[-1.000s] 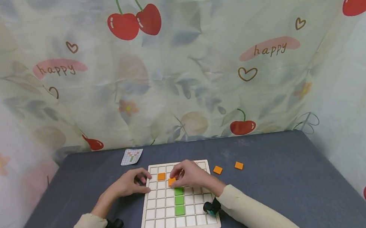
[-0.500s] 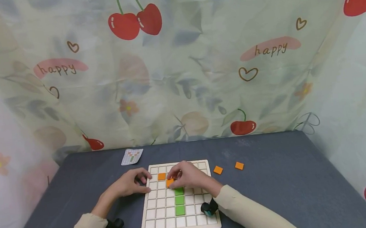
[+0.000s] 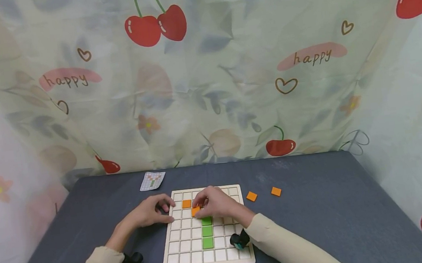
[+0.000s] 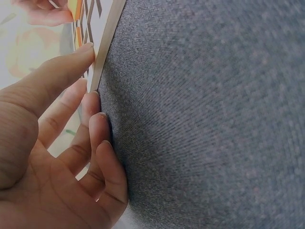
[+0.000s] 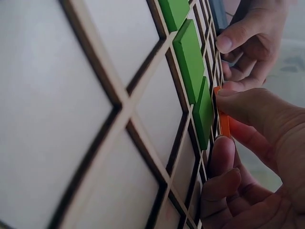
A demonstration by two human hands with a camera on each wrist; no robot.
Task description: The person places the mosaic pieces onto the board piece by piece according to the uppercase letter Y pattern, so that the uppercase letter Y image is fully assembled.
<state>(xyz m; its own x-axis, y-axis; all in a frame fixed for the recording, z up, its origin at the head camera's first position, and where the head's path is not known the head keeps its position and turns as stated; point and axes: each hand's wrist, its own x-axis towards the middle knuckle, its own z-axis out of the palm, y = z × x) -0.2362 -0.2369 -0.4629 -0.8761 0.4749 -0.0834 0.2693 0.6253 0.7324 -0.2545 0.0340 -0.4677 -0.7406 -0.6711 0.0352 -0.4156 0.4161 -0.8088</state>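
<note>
A white gridded board with a pale wooden frame lies on the table. My right hand pinches an orange square tile between thumb and fingers, low over the grid. In the right wrist view this orange tile stands just beyond the column of green tiles. Another orange tile sits in a cell up and to the left. My left hand rests at the board's left edge, thumb and fingertips touching the frame, fingers loosely bent.
Two loose orange tiles lie on the dark tablecloth right of the board. A small card with a printed coloured grid pattern lies behind it on the left. A patterned curtain hangs beyond the table.
My right hand has shifted slightly left with the orange tile, and has then held almost still. The left hand has stayed at the board's edge.
</note>
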